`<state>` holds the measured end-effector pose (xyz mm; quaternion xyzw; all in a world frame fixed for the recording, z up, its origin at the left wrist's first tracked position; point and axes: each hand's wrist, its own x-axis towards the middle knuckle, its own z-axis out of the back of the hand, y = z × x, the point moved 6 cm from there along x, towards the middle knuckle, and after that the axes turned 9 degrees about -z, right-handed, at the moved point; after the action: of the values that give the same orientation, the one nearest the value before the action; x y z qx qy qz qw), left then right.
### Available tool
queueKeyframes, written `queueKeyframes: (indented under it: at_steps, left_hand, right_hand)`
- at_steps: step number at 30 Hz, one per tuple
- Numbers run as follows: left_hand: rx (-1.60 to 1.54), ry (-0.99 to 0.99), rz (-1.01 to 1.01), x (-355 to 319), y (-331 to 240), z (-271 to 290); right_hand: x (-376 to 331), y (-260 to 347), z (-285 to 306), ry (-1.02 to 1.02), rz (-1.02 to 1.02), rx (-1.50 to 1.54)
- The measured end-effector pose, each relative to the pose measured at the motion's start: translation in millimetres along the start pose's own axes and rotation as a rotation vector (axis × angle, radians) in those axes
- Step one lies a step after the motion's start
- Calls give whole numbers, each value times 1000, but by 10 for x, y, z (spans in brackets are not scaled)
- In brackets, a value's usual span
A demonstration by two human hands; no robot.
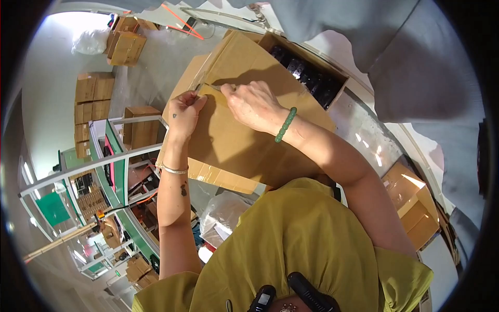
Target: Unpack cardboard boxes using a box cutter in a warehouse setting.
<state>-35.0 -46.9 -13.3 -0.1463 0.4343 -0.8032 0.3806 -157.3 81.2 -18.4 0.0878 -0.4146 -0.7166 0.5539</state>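
Note:
A large brown cardboard box stands in front of me, its broad face under both of my hands. My left hand is closed at the box's left edge, thumb and fingertips pressed together. Close beside it, my right hand is curled into a tight pinch against the same face, with a green bead bracelet at the wrist. Between the hands lies a small darker brown patch, perhaps tape or a lifted piece of cardboard. What the fingertips of either hand grip is too small to make out.
Behind the large box is an open carton of dark, shiny items. Another open carton sits at right. A white-framed green rack and stacked cartons stand at left. Clear plastic wrapping lies near my body.

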Motion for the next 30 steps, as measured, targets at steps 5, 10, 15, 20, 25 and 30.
queueKeyframes:
  at_steps: [5,10,15,20,25,30]
  left_hand:
    - [-3,-25,49,45,-91,-86]
    - [2,-5,70,271,87,121]
    - [-28,19,103,502,331,207]
    - [-5,11,104,646,467,322]
    - [11,1,123,819,743,602]
    - [99,68,160,1020,799,548]
  right_hand:
    - [-179,-178,-61,23,-46,51]
    - [-381,-412,-358,126,-90,36]
    - [-636,-610,-622,233,-129,-54]
    - [-1100,-898,-810,324,-218,-105]
    - [-2171,-1445,-1211,410,-305,-191]
    - [-2434,-1470,-1175,391,-345,-128]
